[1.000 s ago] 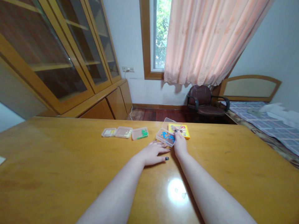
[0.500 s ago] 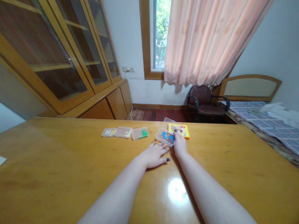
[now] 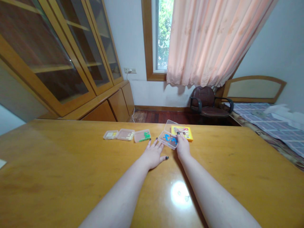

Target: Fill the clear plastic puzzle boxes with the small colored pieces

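Observation:
My left hand (image 3: pixel 153 154) lies flat on the wooden table (image 3: pixel 71 164), fingers spread, fingertips just left of an open clear plastic box with blue pieces (image 3: pixel 168 139). My right hand (image 3: pixel 183 146) is beside that box's right edge, fingers curled; one fingertip touches a yellow card or booklet (image 3: pixel 182 132) behind the box. Whether it pinches a small piece is hidden.
Three small clear boxes stand in a row to the left: one with white pieces (image 3: pixel 110 135), a pinkish one (image 3: pixel 125 134), one with green pieces (image 3: pixel 142 136). Glass-door cabinets (image 3: pixel 59 60) line the left wall. A dark armchair (image 3: pixel 207 102) and a bed (image 3: pixel 273 123) lie beyond the table.
My left hand has slid forward and left on the table, its fingers now pointing toward the gap between the green-piece box and the blue-piece box. The right hand has barely moved.

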`<state>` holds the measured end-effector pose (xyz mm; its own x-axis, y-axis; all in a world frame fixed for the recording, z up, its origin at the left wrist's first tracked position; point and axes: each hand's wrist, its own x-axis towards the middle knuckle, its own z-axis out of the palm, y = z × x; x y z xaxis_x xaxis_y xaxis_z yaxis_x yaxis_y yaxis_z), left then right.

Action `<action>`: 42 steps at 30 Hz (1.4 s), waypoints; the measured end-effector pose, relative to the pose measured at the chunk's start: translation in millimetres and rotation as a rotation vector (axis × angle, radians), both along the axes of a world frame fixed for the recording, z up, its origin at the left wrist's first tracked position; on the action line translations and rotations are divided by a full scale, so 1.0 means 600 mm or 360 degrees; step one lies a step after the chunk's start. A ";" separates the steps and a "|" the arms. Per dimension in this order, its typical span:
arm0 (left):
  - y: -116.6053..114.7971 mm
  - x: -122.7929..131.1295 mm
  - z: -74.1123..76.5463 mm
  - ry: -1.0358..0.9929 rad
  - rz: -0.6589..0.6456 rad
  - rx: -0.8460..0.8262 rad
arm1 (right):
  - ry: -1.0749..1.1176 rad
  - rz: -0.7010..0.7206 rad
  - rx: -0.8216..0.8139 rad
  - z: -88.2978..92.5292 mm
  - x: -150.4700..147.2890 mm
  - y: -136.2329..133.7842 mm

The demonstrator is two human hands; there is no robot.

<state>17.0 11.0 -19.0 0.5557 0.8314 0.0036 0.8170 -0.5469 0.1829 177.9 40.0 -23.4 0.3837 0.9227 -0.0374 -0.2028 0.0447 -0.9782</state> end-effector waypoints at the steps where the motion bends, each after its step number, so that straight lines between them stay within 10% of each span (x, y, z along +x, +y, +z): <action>1: 0.002 0.000 0.000 -0.0012 0.0045 0.0025 | 0.0007 -0.0004 -0.0002 0.000 0.000 0.000; 10: 0.008 -0.011 0.038 -0.0299 0.0097 0.0220 | -0.0025 -0.0072 0.0002 0.012 -0.005 -0.005; 27: 0.034 -0.030 0.024 -0.0606 0.0424 0.0280 | -0.0029 -0.0054 -0.0035 0.001 -0.001 0.003; 42: 0.031 -0.028 0.018 -0.0372 0.0298 0.0162 | -0.0080 -0.0101 -0.0027 0.007 -0.003 -0.001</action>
